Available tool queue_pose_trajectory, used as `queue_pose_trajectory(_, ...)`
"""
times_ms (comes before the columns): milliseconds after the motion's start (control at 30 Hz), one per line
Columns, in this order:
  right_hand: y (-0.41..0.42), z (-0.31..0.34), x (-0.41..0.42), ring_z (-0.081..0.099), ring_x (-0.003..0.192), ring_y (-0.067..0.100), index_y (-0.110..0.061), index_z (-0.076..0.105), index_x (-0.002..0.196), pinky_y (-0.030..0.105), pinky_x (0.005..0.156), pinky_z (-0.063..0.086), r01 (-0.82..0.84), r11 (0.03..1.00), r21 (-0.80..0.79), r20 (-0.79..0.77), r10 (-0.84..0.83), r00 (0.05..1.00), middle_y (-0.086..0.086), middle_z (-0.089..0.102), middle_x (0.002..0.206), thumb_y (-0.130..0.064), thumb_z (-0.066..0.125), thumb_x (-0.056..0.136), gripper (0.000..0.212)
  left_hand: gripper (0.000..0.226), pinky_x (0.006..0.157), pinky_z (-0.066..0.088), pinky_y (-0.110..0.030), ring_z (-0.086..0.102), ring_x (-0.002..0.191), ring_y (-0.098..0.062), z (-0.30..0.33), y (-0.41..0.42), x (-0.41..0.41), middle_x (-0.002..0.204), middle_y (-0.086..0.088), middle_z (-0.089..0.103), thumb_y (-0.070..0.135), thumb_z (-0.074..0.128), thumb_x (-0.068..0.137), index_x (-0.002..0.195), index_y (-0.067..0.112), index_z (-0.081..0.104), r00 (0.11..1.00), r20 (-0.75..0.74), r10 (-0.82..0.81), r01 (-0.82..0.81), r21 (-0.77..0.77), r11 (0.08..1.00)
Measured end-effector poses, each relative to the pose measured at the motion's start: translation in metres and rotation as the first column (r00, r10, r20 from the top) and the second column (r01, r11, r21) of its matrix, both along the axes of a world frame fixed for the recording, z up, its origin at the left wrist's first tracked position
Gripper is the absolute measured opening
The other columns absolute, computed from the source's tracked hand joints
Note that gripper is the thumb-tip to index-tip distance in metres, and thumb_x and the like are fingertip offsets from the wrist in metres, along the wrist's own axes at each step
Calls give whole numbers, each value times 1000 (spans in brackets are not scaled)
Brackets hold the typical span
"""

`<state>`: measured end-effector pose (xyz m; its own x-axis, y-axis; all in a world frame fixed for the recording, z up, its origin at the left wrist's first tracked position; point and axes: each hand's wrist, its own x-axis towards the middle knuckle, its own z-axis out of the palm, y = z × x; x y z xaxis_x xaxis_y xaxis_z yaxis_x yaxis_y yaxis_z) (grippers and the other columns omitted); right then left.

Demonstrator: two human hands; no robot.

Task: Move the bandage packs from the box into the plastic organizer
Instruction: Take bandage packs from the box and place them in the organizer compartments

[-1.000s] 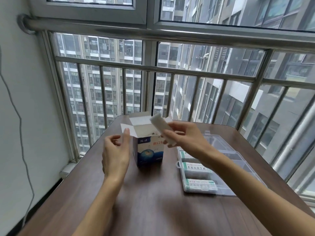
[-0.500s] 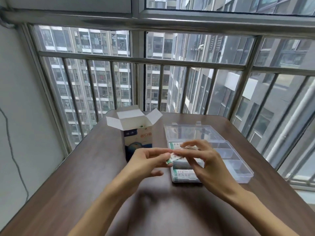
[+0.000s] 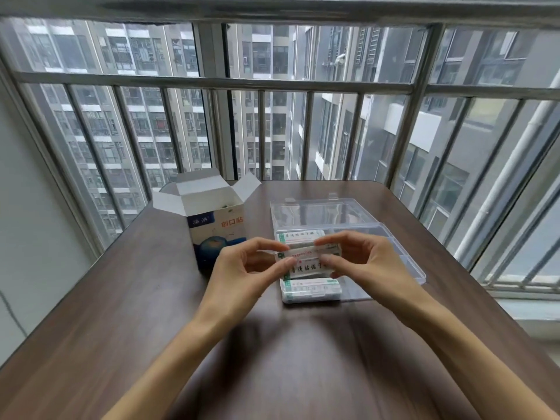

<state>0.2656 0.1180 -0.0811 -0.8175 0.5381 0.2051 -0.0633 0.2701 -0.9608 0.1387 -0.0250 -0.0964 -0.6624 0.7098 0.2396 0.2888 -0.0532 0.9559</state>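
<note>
Dark wooden table by barred window, both hands, left hand and right hand, pinching bandage pack over plastic organizer near its left edge, box beside; loose pinch risks dropping it askew.

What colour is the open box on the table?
The box is white on top and blue at the bottom, with red writing, seen in the head view.

Table under box, organizer

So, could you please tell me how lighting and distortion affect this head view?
Head view: daylight from the window backlights the scene; the dark table shows soft sheen; wide-angle lens bows the railing; forearms near the bottom edge look smeared; print on the held bandage pack is unreadable.
</note>
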Motion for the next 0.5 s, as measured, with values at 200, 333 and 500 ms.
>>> queue_pose_trajectory(200,-2,4,2,72,78,15,-16,68,102,19,66,55,17,997,-71,23,-15,1000,4,75,84,-6,70,81,23,28,50,43,-11,68,70,0,2,0,3,78,3,75,24,79,68,94,23,70,994,111,15,-14,-3,1000)
queue_pose_trajectory(333,-6,5,0,72,72,15,-9,67,104,17,62,53,16,996,-87,17,-15,1000,6,75,79,-5,70,80,25,20,51,46,-12,69,74,0,5,-1,3,81,4,76,27,75,71,91,24,73,978,211,4,0,-18,1000)
queue_pose_trajectory(500,-7,6,0,72,74,16,-13,66,107,18,63,54,33,993,-117,24,-31,999,7,74,77,-6,71,79,29,6,55,51,-14,69,70,-4,5,-1,2,79,2,76,17,69,81,83,20,74,961,276,-4,4,-1,1000)
